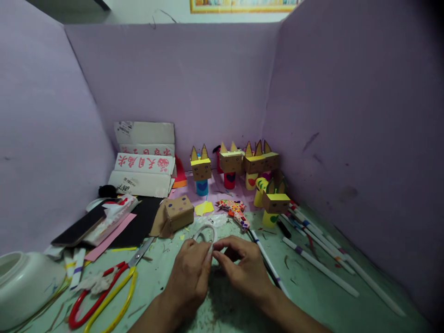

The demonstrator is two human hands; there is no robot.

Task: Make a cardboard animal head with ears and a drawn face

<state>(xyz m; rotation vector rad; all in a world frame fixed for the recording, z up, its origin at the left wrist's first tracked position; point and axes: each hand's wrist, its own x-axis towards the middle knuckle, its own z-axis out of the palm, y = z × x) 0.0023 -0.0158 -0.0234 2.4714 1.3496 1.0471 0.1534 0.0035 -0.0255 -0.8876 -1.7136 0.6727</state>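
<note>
Pinching a white loop point(205, 226), left hand point(192, 273) clamps firm; right hand point(244, 263) bunches fingers alongside, grip unclear; box-headed figures point(201, 170) stand assembled behind, one spotted box point(180, 213) looks unfinished.

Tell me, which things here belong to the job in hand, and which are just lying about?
In the job: left hand, right hand, white loop at their fingertips.

Apparently just lying about: red-and-yellow scissors, white pot, printed cardboard, white sticks.
</note>
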